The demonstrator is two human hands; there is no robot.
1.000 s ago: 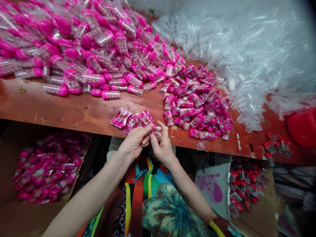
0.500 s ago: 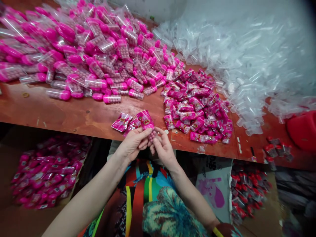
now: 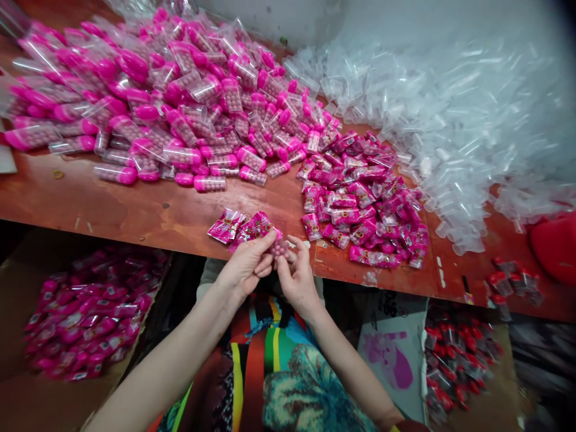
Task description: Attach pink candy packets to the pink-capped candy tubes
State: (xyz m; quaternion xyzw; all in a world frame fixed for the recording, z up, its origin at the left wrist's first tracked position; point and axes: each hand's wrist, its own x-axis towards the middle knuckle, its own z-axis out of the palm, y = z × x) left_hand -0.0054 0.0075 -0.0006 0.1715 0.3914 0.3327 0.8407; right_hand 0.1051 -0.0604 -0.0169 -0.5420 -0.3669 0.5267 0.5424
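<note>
My left hand (image 3: 248, 259) and my right hand (image 3: 297, 275) meet at the table's front edge, fingers closed. Between their fingertips is a small clear tube of pink candy balls (image 3: 279, 248), partly covered by the fingers. A printed pink wrapper (image 3: 263, 223) shows just beyond my left fingertips; whether it is joined to the tube I cannot tell. To its left, a flat pink sachet (image 3: 226, 225) lies on the wooden table (image 3: 180, 207). Right of my hands is a heap of pink wrapped tubes (image 3: 364, 204).
Pink-capped tubes of candy (image 3: 180, 114) are piled at the back left, clear empty tubes (image 3: 432, 120) at the back right. A red container (image 3: 555, 246) stands far right. Below the edge are boxes of pink packs (image 3: 90, 318) and red-capped pieces (image 3: 459, 360).
The view has shifted slightly, so the table's contents sit a little further right. The pink wrapper, upright above my fingers before, now lies lower. Both hands keep hold of the tube.
</note>
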